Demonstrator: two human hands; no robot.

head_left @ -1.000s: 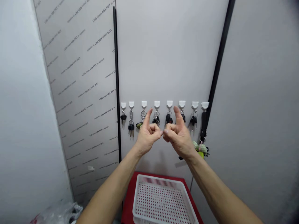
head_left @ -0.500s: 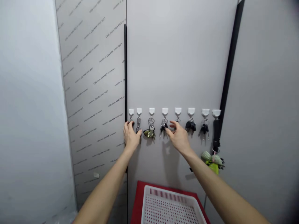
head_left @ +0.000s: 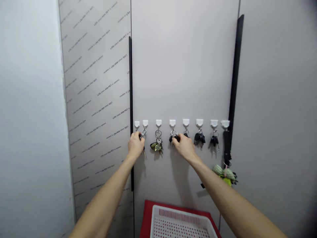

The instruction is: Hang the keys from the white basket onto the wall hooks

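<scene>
1. The left hand (head_left: pixel 135 146) hides part of its keys (head_left: pixel 144 153).
2. The right hand (head_left: pixel 185 146) covers some black keys (head_left: pixel 170 139).
3. The bottom edge cuts off the white basket (head_left: pixel 155 222) and red thing (head_left: pixel 146 215).

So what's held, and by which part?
Left hand: clipped keys, just below the clip. Right hand: black-headed keys under fourth hook from left, by one head.

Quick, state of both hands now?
Left hand: closed on a key bunch, clip tilted.
Right hand: pinching black keys at the fourth hook from left.

matt grey panel (head_left: pixel 183 66), glossy metal key rings (head_left: pixel 158 133), white plastic basket (head_left: pixel 183 228)
</scene>
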